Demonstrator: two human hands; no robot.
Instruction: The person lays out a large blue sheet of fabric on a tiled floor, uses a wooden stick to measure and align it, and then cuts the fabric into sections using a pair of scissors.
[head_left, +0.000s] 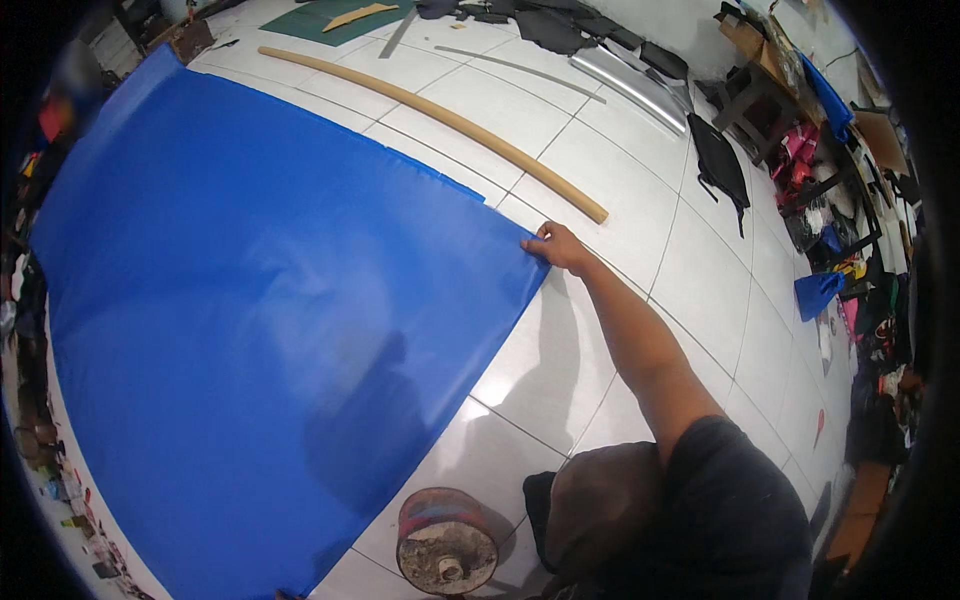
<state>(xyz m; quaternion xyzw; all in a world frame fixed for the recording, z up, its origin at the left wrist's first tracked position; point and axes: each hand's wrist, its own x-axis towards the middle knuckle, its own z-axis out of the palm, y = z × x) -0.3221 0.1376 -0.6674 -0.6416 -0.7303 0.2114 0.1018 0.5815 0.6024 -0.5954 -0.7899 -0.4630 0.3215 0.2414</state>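
A large blue sheet (230, 270), smooth and slightly shiny, lies spread over the tiled floor and fills the left half of the view. My right hand (555, 248) pinches its right corner between thumb and fingers, with the arm stretched out from the lower right. Shadows fall across the sheet and the tiles beside it. My left hand does not show; a tiny dark patch at the bottom edge by the sheet is too small to make out.
Beyond the sheet lie a long brown tube (450, 118), a thin grey strip (520, 70), a silver roll (630, 90) and a green mat (300, 22). A round, stained container (447, 545) stands near me. A black bag (718, 165) and a cluttered shelf (800, 180) are at right.
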